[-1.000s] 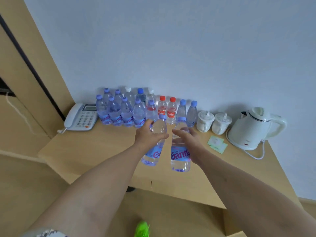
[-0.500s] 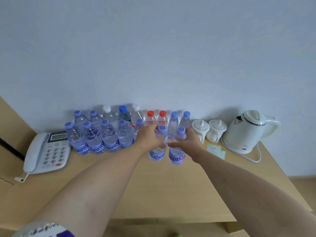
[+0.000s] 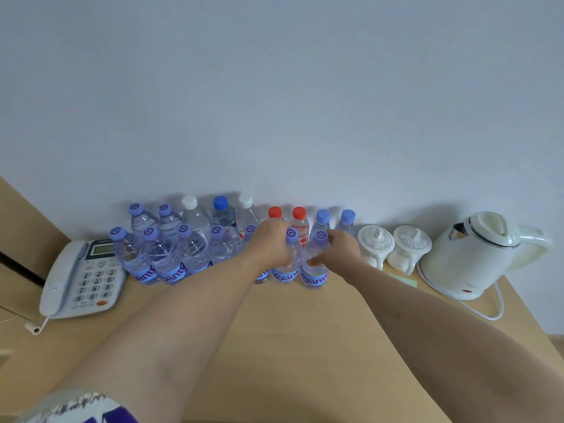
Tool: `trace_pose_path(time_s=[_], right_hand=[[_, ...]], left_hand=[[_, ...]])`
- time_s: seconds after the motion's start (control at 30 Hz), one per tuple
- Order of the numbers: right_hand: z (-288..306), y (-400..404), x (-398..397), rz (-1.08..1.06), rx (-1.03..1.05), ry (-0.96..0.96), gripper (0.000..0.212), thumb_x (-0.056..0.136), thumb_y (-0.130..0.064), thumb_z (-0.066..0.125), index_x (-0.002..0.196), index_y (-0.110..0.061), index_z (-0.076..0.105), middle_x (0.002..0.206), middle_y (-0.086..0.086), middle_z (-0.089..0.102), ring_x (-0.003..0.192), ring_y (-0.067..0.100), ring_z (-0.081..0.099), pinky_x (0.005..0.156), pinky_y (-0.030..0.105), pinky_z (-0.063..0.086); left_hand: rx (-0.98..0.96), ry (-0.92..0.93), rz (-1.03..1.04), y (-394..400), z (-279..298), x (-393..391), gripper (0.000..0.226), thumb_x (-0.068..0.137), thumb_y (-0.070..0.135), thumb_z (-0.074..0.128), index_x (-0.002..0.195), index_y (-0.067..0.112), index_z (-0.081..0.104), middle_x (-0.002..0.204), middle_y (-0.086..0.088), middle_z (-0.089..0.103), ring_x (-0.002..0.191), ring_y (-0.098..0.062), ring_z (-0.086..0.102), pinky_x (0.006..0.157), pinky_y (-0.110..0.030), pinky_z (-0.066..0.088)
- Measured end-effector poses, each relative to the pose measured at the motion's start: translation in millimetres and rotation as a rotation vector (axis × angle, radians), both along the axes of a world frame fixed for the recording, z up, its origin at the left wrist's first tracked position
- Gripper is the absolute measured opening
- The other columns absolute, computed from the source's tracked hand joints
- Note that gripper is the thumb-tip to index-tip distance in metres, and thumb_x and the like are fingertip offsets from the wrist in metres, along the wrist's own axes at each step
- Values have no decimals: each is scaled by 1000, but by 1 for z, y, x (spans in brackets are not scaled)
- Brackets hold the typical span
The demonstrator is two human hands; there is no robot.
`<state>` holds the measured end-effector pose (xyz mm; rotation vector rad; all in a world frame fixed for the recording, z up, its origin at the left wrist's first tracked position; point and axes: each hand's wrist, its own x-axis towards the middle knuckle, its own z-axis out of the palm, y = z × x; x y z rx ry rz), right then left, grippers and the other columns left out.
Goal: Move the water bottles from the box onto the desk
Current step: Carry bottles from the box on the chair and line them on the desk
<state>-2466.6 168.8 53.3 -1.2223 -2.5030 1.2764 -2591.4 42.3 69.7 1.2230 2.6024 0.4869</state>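
Two clear water bottles with purple caps and blue labels stand side by side on the wooden desk [image 3: 290,325]. My left hand [image 3: 270,242] grips the left bottle [image 3: 290,261] around its upper body. My right hand [image 3: 338,250] grips the right bottle [image 3: 316,267] at its shoulder. Both bottles sit in front of the red-capped bottles [image 3: 299,222], at the right end of a front row of purple-capped bottles [image 3: 158,257]. The box is out of view.
More bottles with white, blue and purple caps line the wall behind. A white desk phone [image 3: 79,279] lies at the left. Two white lidded cups [image 3: 393,248], a white kettle [image 3: 476,254] with its cord, and a green note [image 3: 403,279] are at the right.
Both hands carried the two bottles forward from above the desk's front edge and set them down in the row. The view also shifted closer and to the right.
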Motion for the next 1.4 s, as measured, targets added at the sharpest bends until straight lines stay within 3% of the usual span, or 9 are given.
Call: trace_pose_path(time_s=[0.07, 0.23, 0.4, 0.6, 0.73, 0.93, 1.2, 1.4], right_hand=[[-1, 3, -5, 7, -8, 5, 52, 69, -10, 91, 115, -11, 68, 98, 7, 69, 97, 27, 65, 84, 40, 55], [2, 8, -16, 44, 1, 2, 42, 73, -3, 87, 110, -6, 67, 103, 17, 70, 99, 33, 66, 86, 43, 55], [4, 13, -23, 43, 3, 39, 40, 67, 2, 89, 93, -16, 65, 96, 11, 58, 80, 24, 53, 60, 25, 38], [3, 11, -24, 63, 34, 24, 46, 67, -1, 91, 104, -12, 65, 114, 21, 63, 90, 27, 56, 75, 33, 44], [8, 4, -20, 93, 50, -15, 65, 70, -8, 91, 127, -11, 59, 121, 19, 60, 109, 33, 61, 94, 42, 52], [25, 2, -3, 72, 137, -10, 88, 73, -14, 88, 150, -20, 45, 136, 14, 48, 120, 31, 55, 96, 38, 50], [38, -5, 58, -71, 279, -71, 90, 69, -34, 91, 147, -26, 47, 133, 11, 51, 127, 30, 50, 97, 37, 45], [43, -5, 143, -265, 261, -115, 96, 73, -31, 90, 154, -29, 38, 145, 7, 45, 134, 29, 43, 105, 41, 44]], left_hand=[[14, 30, -38, 2, -2, -3, 39, 69, -2, 71, 90, 19, 46, 78, 1, 48, 70, -23, 47, 50, -31, 26], [29, 64, -81, 5, -6, -11, 47, 70, -10, 55, 73, 27, 27, 68, 4, 39, 61, -24, 39, 48, -33, 18], [-40, 155, -105, 13, -5, -13, 43, 73, -13, 63, 103, 11, 45, 103, -11, 43, 74, -27, 43, 62, -37, 33], [-87, 189, -128, 15, 0, -11, 49, 77, -12, 66, 120, 4, 48, 116, -17, 45, 77, -23, 41, 66, -35, 36], [-103, 201, -176, 12, 1, -5, 52, 80, -13, 60, 127, 5, 47, 121, -17, 44, 94, -28, 45, 68, -37, 37], [-70, 228, -204, 13, 18, 2, 52, 83, 3, 68, 131, 11, 48, 124, -13, 46, 115, -33, 46, 73, -40, 47], [-7, 272, -284, 33, 31, 39, 58, 84, 25, 72, 138, 17, 51, 133, -10, 47, 121, -33, 48, 94, -41, 46], [56, 241, -472, 70, 40, 105, 67, 84, 37, 73, 144, 21, 48, 145, -9, 43, 130, -32, 41, 99, -42, 43]])
